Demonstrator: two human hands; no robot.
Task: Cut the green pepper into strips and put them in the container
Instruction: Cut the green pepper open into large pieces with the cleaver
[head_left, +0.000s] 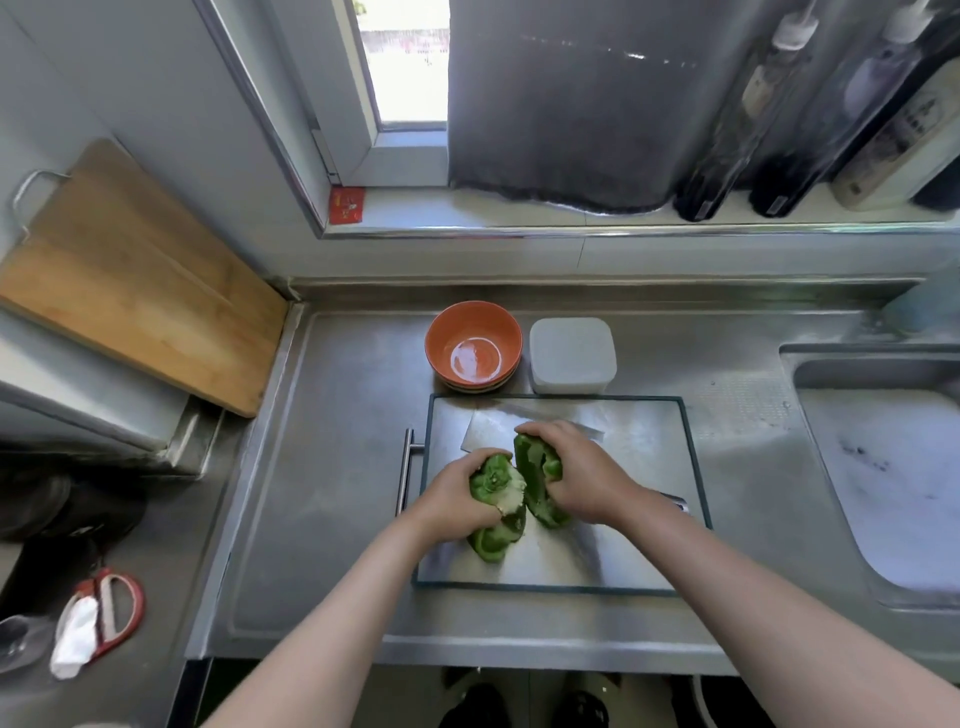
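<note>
The left grip (457, 493) is curling around the left half (493, 525) of the green pepper (519, 493), with the fingers wrapping its stalk end. The right grip (576, 478) is clasping the right half (540, 480) from above. Both grips are closing on pepper, and neither is holding a tool. The 2 halves are sitting at the centre of the frame on the steel cutting board (649, 467), parting along a narrow gap where the pale seed core (511, 501) is clinging to the left half. Each half's long axis is running from the lower frame toward the upper frame, the tops leaning slightly apart. The knife (483, 431) is lying flat on the board just behind the hands. Its blade is showing above the pepper, and what appears to be its handle (672, 501) is poking out to the right of the right wrist. The right grip is therefore the nearer 1 for taking up the knife, while the left is suiting the job of steadying a half. Cuts along that up-frame axis would be giving long strips. The container (571, 356) is waiting straight up-frame, just past the board's top edge and beside the orange bowl (472, 348) on the desk (337, 467). It seems to be wearing its lid, so the lid would probably be needing to come off first.
</note>
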